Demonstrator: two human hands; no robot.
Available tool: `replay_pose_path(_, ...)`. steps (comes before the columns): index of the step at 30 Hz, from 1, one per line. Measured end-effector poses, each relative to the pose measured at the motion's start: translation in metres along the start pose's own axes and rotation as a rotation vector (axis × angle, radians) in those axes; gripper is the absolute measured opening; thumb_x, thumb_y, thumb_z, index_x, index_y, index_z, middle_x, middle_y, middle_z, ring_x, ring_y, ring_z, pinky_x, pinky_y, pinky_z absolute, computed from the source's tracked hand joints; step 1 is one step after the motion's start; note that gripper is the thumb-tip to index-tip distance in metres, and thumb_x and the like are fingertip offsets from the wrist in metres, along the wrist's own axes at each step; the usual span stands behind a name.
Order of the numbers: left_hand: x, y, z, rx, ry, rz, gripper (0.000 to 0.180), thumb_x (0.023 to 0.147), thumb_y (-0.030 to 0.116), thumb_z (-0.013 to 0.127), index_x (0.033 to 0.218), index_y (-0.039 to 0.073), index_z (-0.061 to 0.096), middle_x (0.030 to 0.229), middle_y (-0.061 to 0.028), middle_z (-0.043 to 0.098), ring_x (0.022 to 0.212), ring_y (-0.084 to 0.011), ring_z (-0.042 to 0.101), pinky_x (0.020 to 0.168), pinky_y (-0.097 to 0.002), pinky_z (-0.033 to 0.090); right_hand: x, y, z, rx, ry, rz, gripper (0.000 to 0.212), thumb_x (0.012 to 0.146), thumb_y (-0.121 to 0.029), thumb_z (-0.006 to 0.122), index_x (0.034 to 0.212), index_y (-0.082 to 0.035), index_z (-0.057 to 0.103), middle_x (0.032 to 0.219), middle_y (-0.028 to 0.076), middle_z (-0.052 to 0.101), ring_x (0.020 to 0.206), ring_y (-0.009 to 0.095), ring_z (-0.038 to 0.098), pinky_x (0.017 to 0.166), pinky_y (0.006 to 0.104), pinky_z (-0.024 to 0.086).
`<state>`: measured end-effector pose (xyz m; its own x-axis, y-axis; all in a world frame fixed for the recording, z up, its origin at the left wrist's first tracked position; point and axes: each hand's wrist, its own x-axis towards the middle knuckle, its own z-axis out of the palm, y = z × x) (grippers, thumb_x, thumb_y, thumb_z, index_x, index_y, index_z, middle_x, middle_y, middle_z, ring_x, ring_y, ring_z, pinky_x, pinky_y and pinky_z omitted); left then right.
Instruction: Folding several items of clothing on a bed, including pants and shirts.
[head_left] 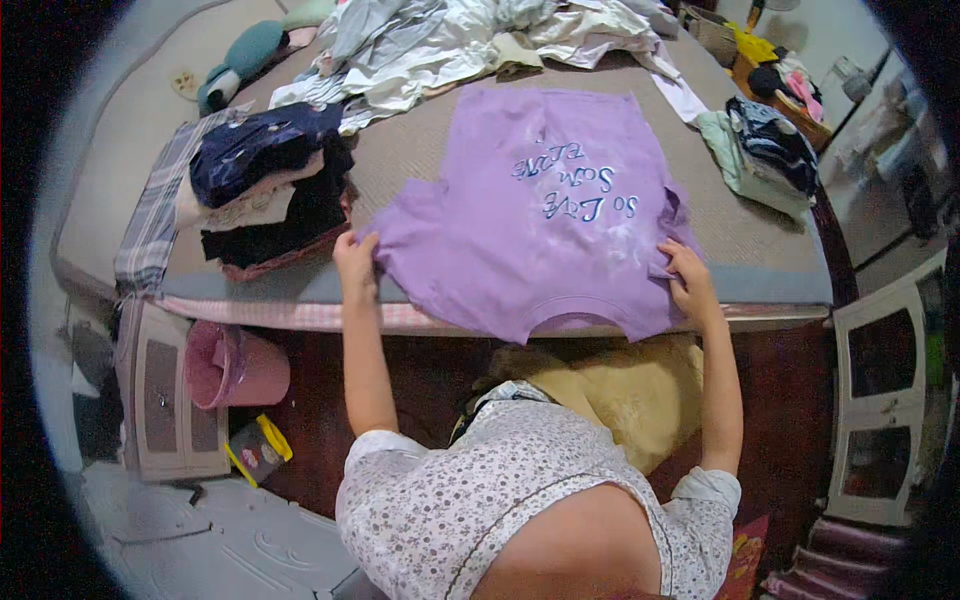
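A purple T-shirt (480, 220) with dark lettering lies spread on the bed, its neckline toward me and its hem away. The collar and shoulders hang slightly over the bed's near edge. My left hand (356, 262) pinches the tip of the left sleeve, which is pulled out to the side. At the right, my right hand (688, 277) grips the other sleeve, which is bunched and partly folded against the shirt's side. Pale patches show on the fabric near the lettering.
Folded dark clothes (265, 170) are stacked at the left and another folded pile (765, 150) at the right. Loose white garments (420, 60) heap at the back beside a teal plush toy (250, 55). A pink bin (240, 365) stands below the bed's edge (760, 316).
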<state>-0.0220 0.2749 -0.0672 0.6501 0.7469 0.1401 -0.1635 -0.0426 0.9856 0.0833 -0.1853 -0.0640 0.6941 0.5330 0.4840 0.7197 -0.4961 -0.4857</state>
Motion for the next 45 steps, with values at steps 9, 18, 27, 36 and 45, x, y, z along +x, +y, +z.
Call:
replay_pose_path(9,-0.063,0.009,0.051,0.803,-0.809,1.180,0.015,0.069,0.005,0.051,0.083,0.006,0.052,0.092,-0.0106,0.055,0.088,-0.0257,0.052,0.074,-0.0353,0.042,-0.005,0.014,-0.001,0.064,-0.010,-0.041,0.015,0.055,0.005,0.039,0.069,0.002,0.044,0.105,0.014,0.050,0.106,0.030,0.040,0.091,0.0399,0.026)
replay_pose_path(18,-0.023,0.054,0.058,0.528,-0.758,0.737,0.040,0.068,0.020,0.058,0.104,0.007,0.047,0.109,-0.0124,0.046,0.101,-0.0261,0.044,0.085,-0.0345,0.034,0.035,-0.011,-0.031,0.140,-0.012,0.124,0.034,0.065,-0.007,0.045,0.099,-0.004,0.050,0.107,0.012,0.049,0.104,0.030,0.041,0.091,0.0365,0.027)
replay_pose_path(27,-0.022,0.006,0.090,1.245,-0.725,0.641,0.059,0.074,0.045,0.043,0.121,0.012,0.030,0.129,-0.0084,0.022,0.119,-0.0243,0.019,0.093,-0.0471,0.014,0.034,0.025,-0.010,-0.335,-0.270,0.162,0.037,0.077,-0.024,0.043,0.111,-0.011,0.044,0.122,0.008,0.036,0.116,0.025,0.026,0.094,0.0375,0.020)
replay_pose_path(36,-0.053,0.055,0.015,1.242,-1.232,0.988,0.065,0.066,0.039,0.055,0.116,0.003,0.034,0.123,-0.0099,0.034,0.114,-0.0217,0.031,0.092,-0.0444,0.019,-0.030,-0.010,-0.061,-0.516,-0.496,-0.127,0.047,0.074,-0.030,0.049,0.116,-0.015,0.037,0.123,0.005,0.034,0.115,0.027,0.027,0.090,0.0454,0.024)
replay_pose_path(45,-0.082,-0.006,0.013,1.239,-0.910,1.356,0.064,0.057,0.030,0.060,0.110,0.002,0.041,0.117,-0.0116,0.040,0.110,-0.0232,0.037,0.090,-0.0408,0.025,-0.059,0.027,-0.027,-0.742,-0.078,-0.498,0.025,0.066,-0.017,0.054,0.090,-0.010,0.051,0.109,0.002,0.048,0.103,0.020,0.042,0.084,0.0425,0.031)
